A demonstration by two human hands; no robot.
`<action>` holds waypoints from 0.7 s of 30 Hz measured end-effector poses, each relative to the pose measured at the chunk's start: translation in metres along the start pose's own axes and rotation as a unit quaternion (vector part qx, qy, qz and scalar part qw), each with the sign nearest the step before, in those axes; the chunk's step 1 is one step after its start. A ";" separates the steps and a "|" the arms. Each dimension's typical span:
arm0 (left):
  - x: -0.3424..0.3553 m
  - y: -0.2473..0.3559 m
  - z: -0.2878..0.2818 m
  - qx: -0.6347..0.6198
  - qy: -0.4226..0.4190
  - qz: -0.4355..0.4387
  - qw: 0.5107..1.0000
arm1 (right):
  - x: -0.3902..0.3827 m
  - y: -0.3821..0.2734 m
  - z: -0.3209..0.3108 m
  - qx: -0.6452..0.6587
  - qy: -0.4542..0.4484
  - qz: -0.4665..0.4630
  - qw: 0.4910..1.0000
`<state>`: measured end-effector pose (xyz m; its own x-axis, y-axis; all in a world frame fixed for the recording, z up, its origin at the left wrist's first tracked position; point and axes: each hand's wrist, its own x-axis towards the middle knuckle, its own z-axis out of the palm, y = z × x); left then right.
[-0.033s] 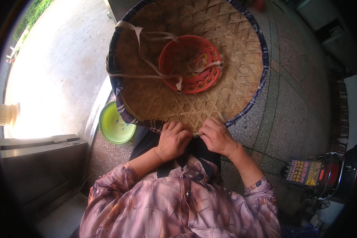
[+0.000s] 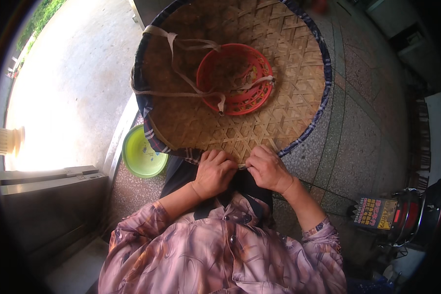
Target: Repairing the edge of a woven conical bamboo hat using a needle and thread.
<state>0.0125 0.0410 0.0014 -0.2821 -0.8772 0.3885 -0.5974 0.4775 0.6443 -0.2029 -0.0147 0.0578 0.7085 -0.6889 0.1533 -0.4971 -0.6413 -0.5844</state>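
A large round woven bamboo basket rests over my knees, its rim bound in dark blue plaid cloth. At its near edge, my left hand has its fingers curled over the rim where the cloth binding ends. Close beside it, my right hand pinches the bare rim, thumb and fingers together. Anything small between the fingertips is hidden. Inside the basket sits a red plastic basket with slotted sides. A pale fabric strap runs from the left rim across into it.
A light green basin stands on the speckled floor left of my knees. Beyond a door sill, bright concrete ground lies outside. A metal door frame is at lower left. The rear of a motorbike with a plate stands at right.
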 end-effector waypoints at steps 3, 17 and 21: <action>0.003 0.003 -0.001 -0.001 -0.005 -0.018 1.000 | 0.001 -0.002 0.003 -0.017 -0.002 0.001 1.000; 0.007 0.014 0.008 0.083 0.019 -0.046 0.995 | 0.007 -0.002 0.014 -0.076 0.029 0.010 0.997; 0.005 0.016 0.010 0.007 0.017 -0.056 0.998 | 0.005 -0.001 0.013 -0.066 0.036 0.010 0.997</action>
<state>-0.0057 0.0440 0.0069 -0.1871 -0.9225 0.3377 -0.6348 0.3759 0.6751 -0.1924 -0.0130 0.0484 0.6620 -0.7216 0.2027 -0.5755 -0.6627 -0.4792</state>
